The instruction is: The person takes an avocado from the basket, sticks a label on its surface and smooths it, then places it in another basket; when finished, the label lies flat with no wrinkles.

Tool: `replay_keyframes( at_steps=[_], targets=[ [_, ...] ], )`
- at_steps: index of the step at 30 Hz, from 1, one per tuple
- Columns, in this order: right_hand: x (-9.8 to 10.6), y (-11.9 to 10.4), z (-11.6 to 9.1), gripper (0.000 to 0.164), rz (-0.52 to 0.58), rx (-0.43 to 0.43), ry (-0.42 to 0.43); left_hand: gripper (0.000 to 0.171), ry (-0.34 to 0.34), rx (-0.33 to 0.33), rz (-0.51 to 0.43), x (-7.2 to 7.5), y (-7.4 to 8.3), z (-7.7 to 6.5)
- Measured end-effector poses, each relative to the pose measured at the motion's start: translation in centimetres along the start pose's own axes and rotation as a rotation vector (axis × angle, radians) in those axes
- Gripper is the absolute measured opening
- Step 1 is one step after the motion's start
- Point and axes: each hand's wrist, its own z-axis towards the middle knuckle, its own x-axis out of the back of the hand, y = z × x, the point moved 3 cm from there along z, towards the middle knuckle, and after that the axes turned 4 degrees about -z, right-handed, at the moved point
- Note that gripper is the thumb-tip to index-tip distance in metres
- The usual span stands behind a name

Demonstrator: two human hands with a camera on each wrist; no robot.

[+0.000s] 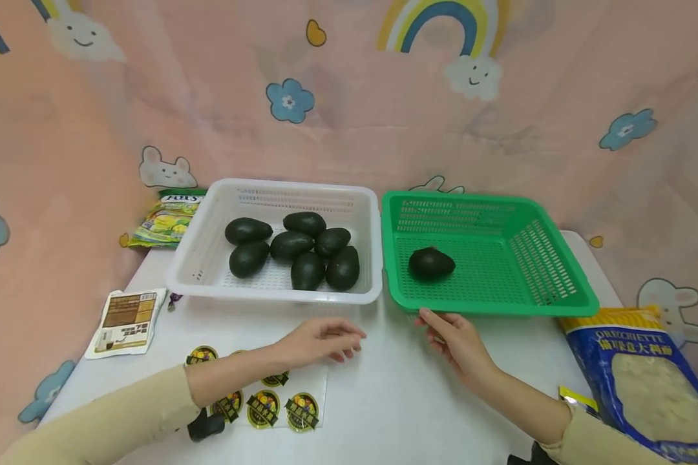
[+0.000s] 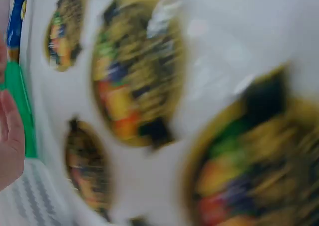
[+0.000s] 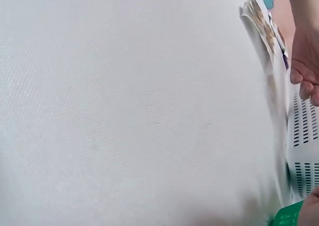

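Observation:
My left hand hovers over the table near the front of the white basket, fingers loosely bent and holding nothing. At the front rim of the green basket is my right hand, its fingertips right at the edge and its fingers relaxed. A single dark avocado lies in the left part of the green basket. Several more dark green avocados are grouped in the white one. Under my left forearm lies a sheet of round fruit stickers, large and blurred in the left wrist view.
A green Fox's candy bag stands behind the white basket's left side. On the left lies a white and brown packet, with a small purple wrapped item beside it. The blue and yellow pasta bag is at right.

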Motion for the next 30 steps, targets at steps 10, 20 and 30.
replay_keyframes(
  at_steps=[10, 20, 30],
  targets=[
    [-6.8, -11.3, 1.6, 0.018, -0.602, 0.41, -0.632, 0.048, 0.369, 0.059, -0.4, 3.9, -1.4, -1.7],
    [-13.0, -19.9, 14.5, 0.027, -1.107, 0.283, -0.922, 0.046, 0.394, 0.069, -0.354, 3.7, -1.6, -1.8],
    [-14.5, -16.4, 18.0, 0.043, -1.401, -0.139, -0.989, 0.055, 0.394, 0.062, -0.309, 3.3, -1.7, -2.2]
  ],
)
